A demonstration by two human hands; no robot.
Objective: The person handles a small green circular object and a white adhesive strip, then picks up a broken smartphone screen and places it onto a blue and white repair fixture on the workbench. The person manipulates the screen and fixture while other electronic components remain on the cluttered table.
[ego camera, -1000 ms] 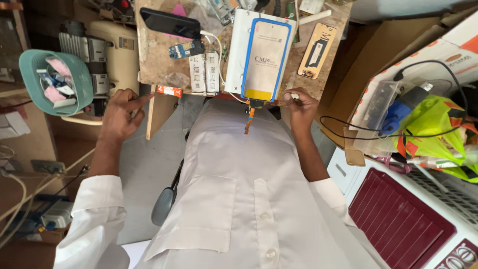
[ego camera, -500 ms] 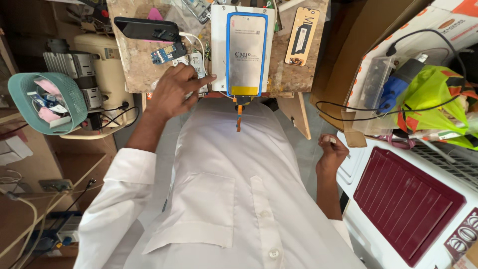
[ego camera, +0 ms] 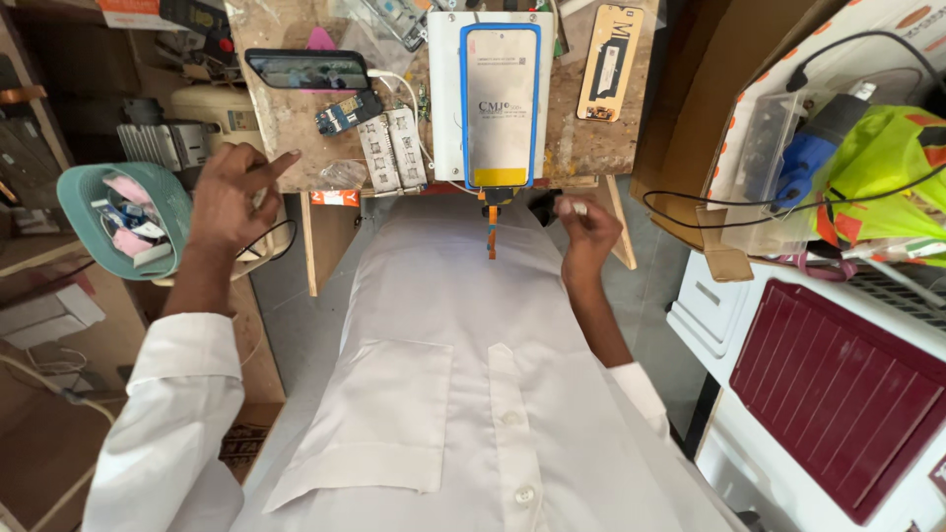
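Surface: a small worn wooden workbench (ego camera: 296, 123), its top scuffed and stained, seen from above.
Centre: a white rectangular pad (ego camera: 445, 99) lies flat on the wood, carrying a blue-framed phone screen panel (ego camera: 501, 99) whose orange ribbon cable (ego camera: 491, 229) hangs over the near edge.
Left: a dark phone (ego camera: 307, 68) lies flat across the bench, with a pink pick (ego camera: 319, 39) just behind it.
Near left: a small blue circuit board (ego camera: 348, 111) lies beside two white rectangular strips (ego camera: 391, 150) set side by side.
Right: a tan phone back cover (ego camera: 610, 62) lies lengthwise, apart from the pad.
Cable: a white wire (ego camera: 402, 91) curves between the dark phone and the pad.
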